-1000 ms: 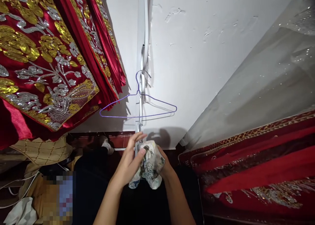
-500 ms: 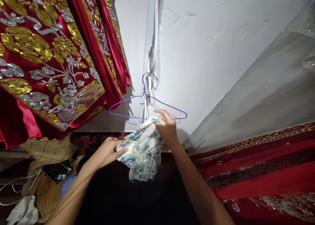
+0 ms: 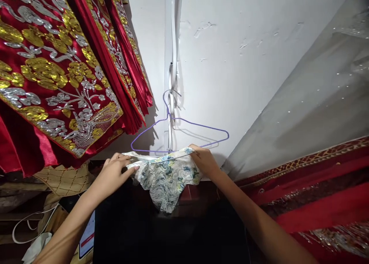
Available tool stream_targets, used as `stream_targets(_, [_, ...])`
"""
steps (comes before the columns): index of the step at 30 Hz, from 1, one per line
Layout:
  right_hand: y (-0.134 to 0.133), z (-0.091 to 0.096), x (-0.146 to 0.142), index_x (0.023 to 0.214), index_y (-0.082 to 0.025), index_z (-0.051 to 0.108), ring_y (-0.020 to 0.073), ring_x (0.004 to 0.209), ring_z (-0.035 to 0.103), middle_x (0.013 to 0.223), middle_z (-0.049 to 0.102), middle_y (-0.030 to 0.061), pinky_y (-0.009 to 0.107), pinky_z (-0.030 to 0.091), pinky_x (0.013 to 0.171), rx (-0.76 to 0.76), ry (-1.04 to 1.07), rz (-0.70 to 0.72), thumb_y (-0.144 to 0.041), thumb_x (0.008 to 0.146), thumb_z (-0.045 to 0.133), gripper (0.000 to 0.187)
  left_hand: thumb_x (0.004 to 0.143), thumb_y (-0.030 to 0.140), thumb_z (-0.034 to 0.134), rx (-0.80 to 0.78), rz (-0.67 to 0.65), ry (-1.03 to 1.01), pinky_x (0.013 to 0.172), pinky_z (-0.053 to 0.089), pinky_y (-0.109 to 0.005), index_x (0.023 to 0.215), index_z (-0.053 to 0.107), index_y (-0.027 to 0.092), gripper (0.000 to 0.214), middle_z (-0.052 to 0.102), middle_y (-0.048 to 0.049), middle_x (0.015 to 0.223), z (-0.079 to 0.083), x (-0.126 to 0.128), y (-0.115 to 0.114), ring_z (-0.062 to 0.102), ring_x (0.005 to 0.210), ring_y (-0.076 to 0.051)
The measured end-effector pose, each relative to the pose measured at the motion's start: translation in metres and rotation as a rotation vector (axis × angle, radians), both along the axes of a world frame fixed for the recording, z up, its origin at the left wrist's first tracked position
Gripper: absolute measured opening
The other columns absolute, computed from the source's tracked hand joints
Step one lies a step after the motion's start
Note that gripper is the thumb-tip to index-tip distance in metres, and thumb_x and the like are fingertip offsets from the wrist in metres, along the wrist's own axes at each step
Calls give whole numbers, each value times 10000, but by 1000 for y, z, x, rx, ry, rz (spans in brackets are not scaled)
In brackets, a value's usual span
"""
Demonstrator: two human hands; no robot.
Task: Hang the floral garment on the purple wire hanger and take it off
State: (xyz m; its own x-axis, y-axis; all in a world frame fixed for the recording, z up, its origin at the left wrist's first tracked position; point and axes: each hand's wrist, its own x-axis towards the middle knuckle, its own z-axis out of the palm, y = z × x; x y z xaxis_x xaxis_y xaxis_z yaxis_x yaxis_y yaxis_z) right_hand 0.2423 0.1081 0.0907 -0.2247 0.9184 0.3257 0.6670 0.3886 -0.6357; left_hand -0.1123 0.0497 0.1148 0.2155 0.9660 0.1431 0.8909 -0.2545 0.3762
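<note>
Between my two hands a floral garment is stretched sideways, white with blue and yellow flowers and a gathered, crinkled lower part hanging down. Its exact kind I cannot make out. My left hand grips the left end of its top edge, where two layers of the edge stand apart. At the other end, my right hand pinches the same edge. Just above and behind the garment hangs a purple wire hanger, its lower bar close to the fabric and passing behind my right fingers.
The hanger's hook is at a white rail on the white wall. Red garments with gold and silver embroidery hang at the left. Pale sheer fabric and red cloth are on the right. A phone lies at lower left.
My hands have spread apart, pulling the garment's top edge wide and roughly level. The left hand moved left, and the gathered part now hangs between them. The view has shifted slightly.
</note>
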Motion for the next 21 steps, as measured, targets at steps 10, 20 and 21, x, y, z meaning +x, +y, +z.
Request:
stream_targets(10, [-13, 5, 1, 636, -225, 270, 123, 538, 271, 543, 250, -60, 267, 205, 535, -63, 11, 13, -311, 797, 541, 326, 728, 632, 630, -304, 94, -251, 518, 334, -251, 609, 636, 184, 464, 549, -3, 525, 9, -1, 19, 496, 516, -166])
stream_targets(20, [-23, 8, -5, 657, -220, 306, 113, 539, 258, 556, 234, -60, 256, 186, 512, -71, 83, 37, -332, 829, 552, 320, 603, 636, 701, -313, 67, -310, 563, 445, -272, 623, 661, 182, 456, 615, -17, 560, 31, -9, 49, 606, 598, -224])
stream_targets(21, [-24, 8, -5, 654, -219, 296, 112, 542, 255, 556, 225, -60, 256, 188, 513, -69, 101, 35, -325, 827, 554, 328, 611, 626, 702, -272, 55, -301, 593, 459, -278, 651, 676, 182, 446, 645, -23, 609, 32, -10, 51, 621, 644, -236])
